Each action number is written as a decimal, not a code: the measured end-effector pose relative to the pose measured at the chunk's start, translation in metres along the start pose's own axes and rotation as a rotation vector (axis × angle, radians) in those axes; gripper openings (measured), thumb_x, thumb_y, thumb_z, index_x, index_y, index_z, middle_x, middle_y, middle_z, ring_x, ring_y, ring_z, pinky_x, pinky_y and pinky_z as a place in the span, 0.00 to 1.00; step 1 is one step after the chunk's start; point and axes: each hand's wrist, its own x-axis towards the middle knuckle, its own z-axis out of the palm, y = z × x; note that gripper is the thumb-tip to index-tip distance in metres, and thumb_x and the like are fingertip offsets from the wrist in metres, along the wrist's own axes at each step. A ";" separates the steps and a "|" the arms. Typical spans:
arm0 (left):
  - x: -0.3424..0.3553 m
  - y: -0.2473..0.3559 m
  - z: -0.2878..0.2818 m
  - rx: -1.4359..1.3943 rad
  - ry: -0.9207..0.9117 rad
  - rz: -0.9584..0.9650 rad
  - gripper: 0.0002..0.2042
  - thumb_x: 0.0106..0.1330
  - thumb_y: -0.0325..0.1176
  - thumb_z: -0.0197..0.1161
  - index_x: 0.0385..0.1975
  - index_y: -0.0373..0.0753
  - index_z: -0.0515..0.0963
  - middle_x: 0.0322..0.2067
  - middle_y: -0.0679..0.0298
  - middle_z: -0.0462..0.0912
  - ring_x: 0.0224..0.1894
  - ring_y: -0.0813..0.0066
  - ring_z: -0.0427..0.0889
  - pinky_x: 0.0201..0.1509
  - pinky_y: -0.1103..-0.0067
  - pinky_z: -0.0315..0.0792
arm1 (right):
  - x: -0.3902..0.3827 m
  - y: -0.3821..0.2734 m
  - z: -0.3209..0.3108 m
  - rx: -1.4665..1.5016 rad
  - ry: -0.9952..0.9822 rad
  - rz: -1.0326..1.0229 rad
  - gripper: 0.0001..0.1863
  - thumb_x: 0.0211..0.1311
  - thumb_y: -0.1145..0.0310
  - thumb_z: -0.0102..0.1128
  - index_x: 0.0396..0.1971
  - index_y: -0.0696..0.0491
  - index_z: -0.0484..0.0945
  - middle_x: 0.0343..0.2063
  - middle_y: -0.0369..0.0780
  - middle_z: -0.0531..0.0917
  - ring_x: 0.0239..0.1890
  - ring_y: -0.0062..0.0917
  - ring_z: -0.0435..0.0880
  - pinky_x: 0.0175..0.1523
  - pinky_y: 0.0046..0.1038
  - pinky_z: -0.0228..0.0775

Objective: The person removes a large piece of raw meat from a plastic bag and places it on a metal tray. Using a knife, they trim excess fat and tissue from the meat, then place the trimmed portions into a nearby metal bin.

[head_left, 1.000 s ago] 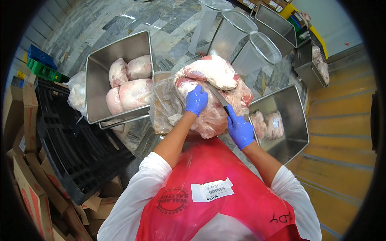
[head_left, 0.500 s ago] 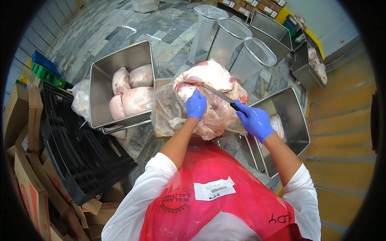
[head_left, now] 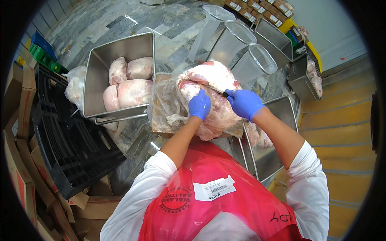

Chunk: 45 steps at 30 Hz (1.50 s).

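A large piece of pink meat with a white fat layer (head_left: 213, 74) lies on a clear plastic liner (head_left: 164, 96) over a cardboard box (head_left: 161, 127) in front of me. My left hand (head_left: 200, 105), in a blue glove, is closed on the meat's near-left edge. In my blue-gloved right hand (head_left: 246, 105) is a knife (head_left: 225, 94) gripped by its black handle. Its blade points left into the fold between the upper fatty slab and the meat below, mostly hidden there.
A steel bin (head_left: 120, 44) at left holds several pale meat pieces (head_left: 136, 93). Another steel bin (head_left: 271, 158) with meat stands at right. Clear plastic tubs (head_left: 257, 60) stand beyond. A black pallet (head_left: 68, 136) and cardboard boxes (head_left: 24, 168) crowd the left side.
My right hand has moved left, taking the knife deeper into the fold; less of the blade shows. My left hand keeps its hold on the meat. The view has shifted slightly.
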 end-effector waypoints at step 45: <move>-0.025 0.002 0.008 0.089 0.043 0.142 0.08 0.66 0.39 0.52 0.36 0.42 0.74 0.31 0.49 0.84 0.33 0.42 0.82 0.38 0.52 0.74 | -0.093 0.019 0.051 0.117 0.274 0.018 0.21 0.68 0.64 0.51 0.61 0.45 0.74 0.34 0.50 0.85 0.36 0.45 0.85 0.41 0.46 0.76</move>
